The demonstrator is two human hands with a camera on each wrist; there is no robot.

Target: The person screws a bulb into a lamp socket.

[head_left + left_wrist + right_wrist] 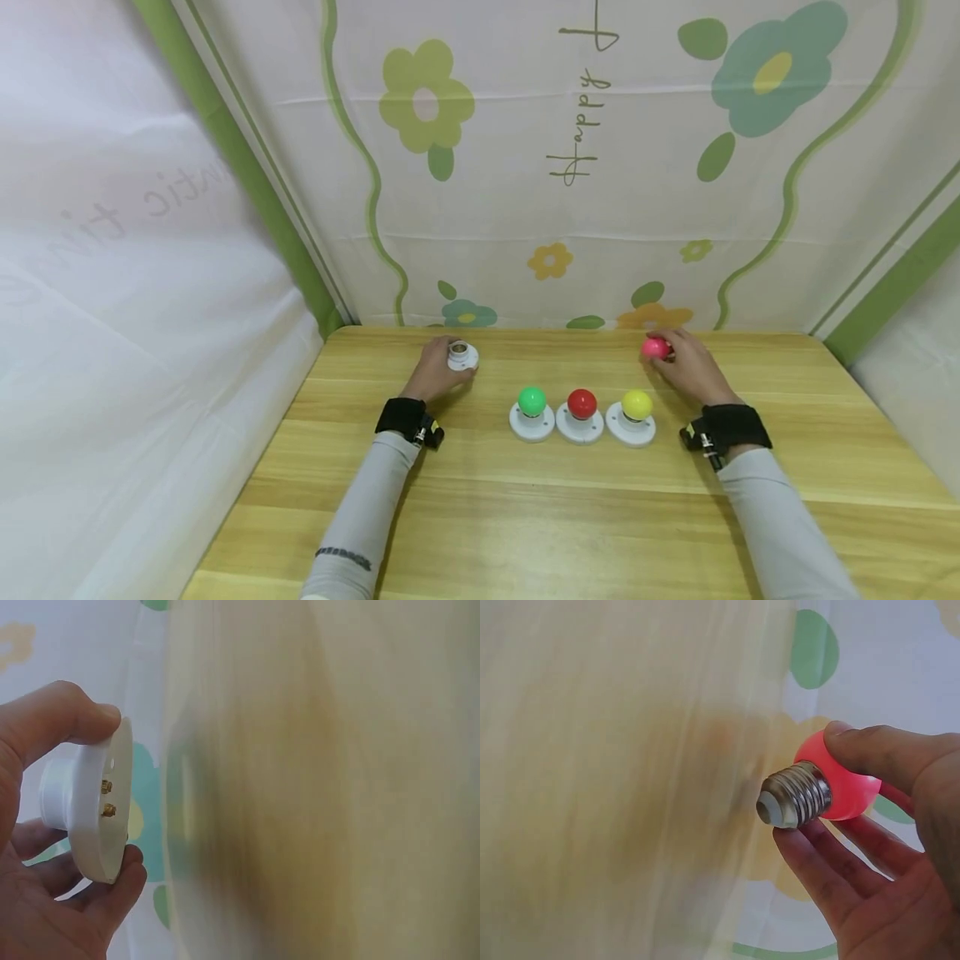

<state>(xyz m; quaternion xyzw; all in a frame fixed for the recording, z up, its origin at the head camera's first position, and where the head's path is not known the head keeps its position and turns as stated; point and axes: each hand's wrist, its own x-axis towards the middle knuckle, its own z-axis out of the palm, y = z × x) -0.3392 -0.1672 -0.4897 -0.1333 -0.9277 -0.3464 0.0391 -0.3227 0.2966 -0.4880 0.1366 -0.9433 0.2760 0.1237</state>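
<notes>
At the far left of the table, my left hand (pixel 438 371) grips a white round lamp socket (pixel 462 357) by the edge of its base. In the left wrist view the socket (pixel 90 802) is held off the wood, its underside with two brass screws facing the table. Over at the far right my right hand (pixel 693 367) pinches a pink light bulb (pixel 655 348) between thumb and fingers. The right wrist view shows the bulb's threaded metal cap (pixel 799 796) pointing toward the tabletop.
Between the hands, a row of white sockets stands on the wooden table (pixel 555 525), holding a green bulb (pixel 532 402), a red bulb (pixel 582 404) and a yellow bulb (pixel 637 406). A flowered fabric wall (pixel 495 200) rises at the table's back edge.
</notes>
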